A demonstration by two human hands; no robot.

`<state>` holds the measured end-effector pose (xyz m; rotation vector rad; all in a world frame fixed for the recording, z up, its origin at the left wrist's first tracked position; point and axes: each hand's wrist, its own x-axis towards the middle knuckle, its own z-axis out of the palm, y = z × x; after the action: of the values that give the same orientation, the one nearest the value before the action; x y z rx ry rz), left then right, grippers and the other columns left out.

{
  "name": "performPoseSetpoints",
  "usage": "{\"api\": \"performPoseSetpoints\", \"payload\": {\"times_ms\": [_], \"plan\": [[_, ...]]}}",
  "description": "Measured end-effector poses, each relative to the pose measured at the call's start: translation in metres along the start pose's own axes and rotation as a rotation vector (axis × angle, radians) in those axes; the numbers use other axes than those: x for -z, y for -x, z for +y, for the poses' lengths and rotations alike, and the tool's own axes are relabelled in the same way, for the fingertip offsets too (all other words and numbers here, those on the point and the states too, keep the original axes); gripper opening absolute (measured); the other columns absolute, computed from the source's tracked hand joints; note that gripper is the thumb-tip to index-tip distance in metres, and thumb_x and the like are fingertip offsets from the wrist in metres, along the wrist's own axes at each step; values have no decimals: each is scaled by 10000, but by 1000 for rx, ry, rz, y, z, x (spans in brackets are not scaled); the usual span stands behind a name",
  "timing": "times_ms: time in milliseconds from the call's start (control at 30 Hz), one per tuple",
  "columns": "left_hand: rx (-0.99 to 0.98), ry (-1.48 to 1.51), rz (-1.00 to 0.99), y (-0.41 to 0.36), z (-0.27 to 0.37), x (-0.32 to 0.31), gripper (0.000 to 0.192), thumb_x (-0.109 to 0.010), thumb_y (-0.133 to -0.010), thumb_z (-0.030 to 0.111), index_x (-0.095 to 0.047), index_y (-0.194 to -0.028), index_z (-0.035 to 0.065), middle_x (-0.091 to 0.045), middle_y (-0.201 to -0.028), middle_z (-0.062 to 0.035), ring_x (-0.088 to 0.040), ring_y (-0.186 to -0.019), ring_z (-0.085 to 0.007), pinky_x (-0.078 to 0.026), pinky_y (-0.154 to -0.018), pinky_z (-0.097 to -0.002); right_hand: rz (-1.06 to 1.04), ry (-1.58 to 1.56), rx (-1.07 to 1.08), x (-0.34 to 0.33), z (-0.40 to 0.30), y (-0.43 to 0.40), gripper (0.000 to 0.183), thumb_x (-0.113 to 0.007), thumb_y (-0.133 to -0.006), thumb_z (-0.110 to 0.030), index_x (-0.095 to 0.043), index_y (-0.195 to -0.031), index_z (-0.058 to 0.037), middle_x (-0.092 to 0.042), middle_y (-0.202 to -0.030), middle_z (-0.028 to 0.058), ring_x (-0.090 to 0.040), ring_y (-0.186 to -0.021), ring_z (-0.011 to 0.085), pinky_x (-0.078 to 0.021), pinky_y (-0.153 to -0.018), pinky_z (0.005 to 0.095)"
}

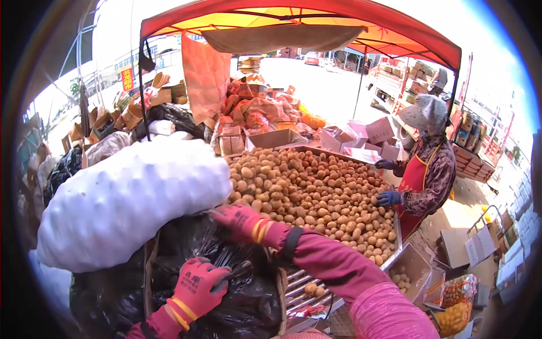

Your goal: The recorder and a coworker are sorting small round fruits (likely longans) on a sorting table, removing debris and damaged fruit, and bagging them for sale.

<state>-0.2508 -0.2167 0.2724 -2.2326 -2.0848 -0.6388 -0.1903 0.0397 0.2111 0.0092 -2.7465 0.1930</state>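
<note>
Black plastic sheeting (250,292), probably a bag lining a carton, lies before me. My left hand (199,284), in a red work glove with a yellow cuff, rests on it with bent fingers; whether they grip the plastic cannot be told. My right hand (239,220), gloved alike, reaches forward to the plastic's far edge, beside a big full white sack (135,203); its fingertips are blurred and partly hidden. Beyond it spreads a large heap of small brown potatoes (313,190) on a framed sorting table, with a metal roller rack (300,288) at its near end.
A co-worker (427,165) in a red apron and blue gloves stands at the heap's right side. An open carton (410,271) holds a few potatoes at the table's near right corner. Mesh sacks (453,318) stand lower right. A red canopy (296,12) hangs over the table.
</note>
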Motion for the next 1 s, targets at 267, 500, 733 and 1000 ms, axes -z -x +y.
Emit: {"api": "performPoseSetpoints", "payload": {"times_ms": [267,500,733,1000], "plan": [[50,37,-37,-14,20,10,272,-682,-795,104,-701,-1065,85,-690,-974,-100,-623,-923,-304,-441,-972,-459,-85,53,341,-75,8,-113,246,-657,-730,-165,-703,-970,-142,-693,-873,108,-692,-862,305,-549,-716,437],[93,-126,4,-5,46,14,564,-705,-791,159,-575,-1329,49,-599,-1302,-161,-538,-1212,-350,-357,-1084,-499,-185,-361,-107,-64,13,-109,353,-613,-782,-183,-695,-1120,-126,-702,-1102,147,-665,-1055,347,-512,-928,440],[427,-258,334,82,87,-9,695,-728,-797,310,-503,-1384,13,-520,-1371,-212,-445,-1308,-414,-302,-1119,-545,-366,-441,-261,-2,-7,-48,345,-559,-812,-260,-720,-1033,-50,-707,-1044,206,-661,-1028,379,-510,-915,446],[276,-365,457,96,64,-21,954,-773,-733,416,-336,-1469,-5,-338,-1503,-231,-330,-1388,-430,-226,-1149,-582,-365,-454,-298,86,-150,67,396,-535,-935,-390,-689,-994,-30,-691,-972,214,-654,-971,409,-499,-876,487]]}}
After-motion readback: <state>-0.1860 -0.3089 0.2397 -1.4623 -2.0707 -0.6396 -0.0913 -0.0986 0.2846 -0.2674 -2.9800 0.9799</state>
